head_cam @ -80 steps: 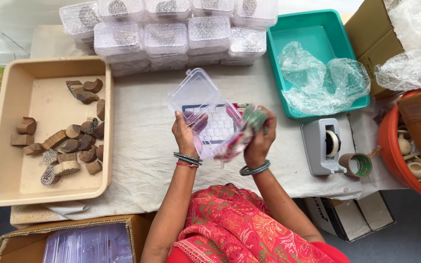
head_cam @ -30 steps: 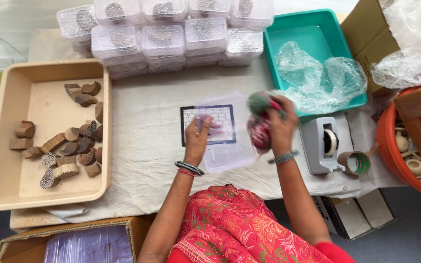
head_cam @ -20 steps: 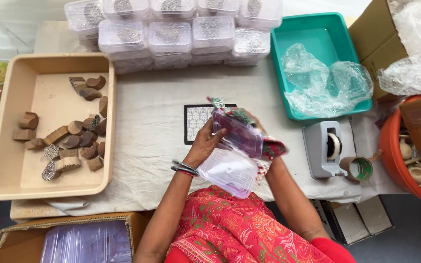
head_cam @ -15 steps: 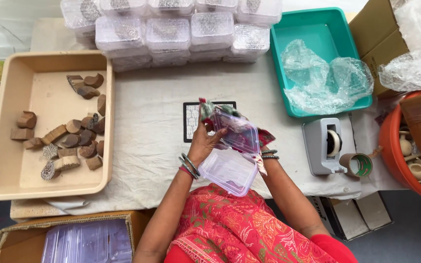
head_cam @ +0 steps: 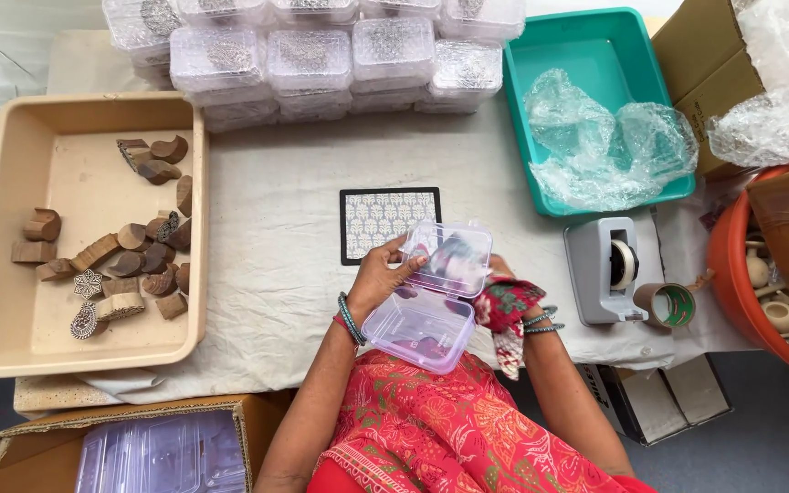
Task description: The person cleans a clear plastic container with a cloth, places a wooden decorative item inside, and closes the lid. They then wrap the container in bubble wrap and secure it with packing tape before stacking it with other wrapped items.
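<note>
Nearby, patterned card [head_cam: 388,222] and tape dispenser [head_cam: 606,269] flank both hands' grip clasping open clear box [head_cam: 431,297].

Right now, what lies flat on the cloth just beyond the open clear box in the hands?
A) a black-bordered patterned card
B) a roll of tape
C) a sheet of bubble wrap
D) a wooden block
A: the black-bordered patterned card lies on the cloth just past the open clear box; tape, blocks and wrap sit elsewhere.

The hinged box [head_cam: 431,297] was clear with a lilac tint, the cloth [head_cam: 507,306] red and green, the card [head_cam: 387,219] black-bordered with pale floral print, the tray [head_cam: 11,274] beige.
</note>
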